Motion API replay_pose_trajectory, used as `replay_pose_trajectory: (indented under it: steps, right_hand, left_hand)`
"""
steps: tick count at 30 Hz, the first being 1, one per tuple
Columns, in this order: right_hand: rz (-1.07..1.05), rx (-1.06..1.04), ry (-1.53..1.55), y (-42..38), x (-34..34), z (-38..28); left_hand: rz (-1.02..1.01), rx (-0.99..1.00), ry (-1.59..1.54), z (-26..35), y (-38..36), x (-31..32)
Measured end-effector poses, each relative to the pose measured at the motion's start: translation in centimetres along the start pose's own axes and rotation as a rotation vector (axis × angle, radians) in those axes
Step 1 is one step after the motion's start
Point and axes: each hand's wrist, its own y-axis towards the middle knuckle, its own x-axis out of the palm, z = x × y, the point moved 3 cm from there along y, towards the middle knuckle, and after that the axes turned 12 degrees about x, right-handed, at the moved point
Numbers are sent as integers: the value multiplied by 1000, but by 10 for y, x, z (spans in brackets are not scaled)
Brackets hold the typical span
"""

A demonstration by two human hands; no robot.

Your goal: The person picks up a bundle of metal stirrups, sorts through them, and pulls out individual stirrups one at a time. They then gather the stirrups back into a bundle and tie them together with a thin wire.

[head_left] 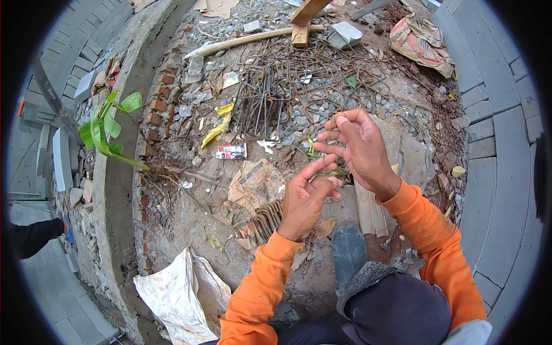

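Right hand (pixel 363 150), thumb and forefinger pinched, and left hand (pixel 306 202), fingers half-curled, closure and contents uncertain; bent-rod tangle (pixel 253 103), twelve o'clock; ribbed stack (pixel 268 217), left hand's eight o'clock; hazard: interlocked rods, if tugged, scratching fingers.

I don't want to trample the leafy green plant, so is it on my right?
No, the plant leans over the concrete curb, well to the left of your left hand.
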Motion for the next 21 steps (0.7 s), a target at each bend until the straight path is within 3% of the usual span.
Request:
replay_pose_trajectory:
  steps: [5, 8, 9, 12, 18, 21]
  right_hand:
    - [73, -12, -208, -9, 2, 3]
    - [50, -61, -490, -18, -7, 13]
    - [16, 18, -450, -26, -1, 12]
    - [-7, -213, -779, -31, -1, 16]
    - [-49, -207, -758, -24, -3, 21]
    - [-140, 26, -516, -19, -6, 27]
  left_hand:
    - [33, 27, -135, 4, 7, -4]
    - [77, 60, -207, 9, 11, -5]
    - [87, 66, -173, 9, 12, -8]
    - [91, 44, -170, 11, 14, -6]
    - [70, 32, -251, 10, 18, -6]
    - [75, 1, -268, 9, 20, -10]
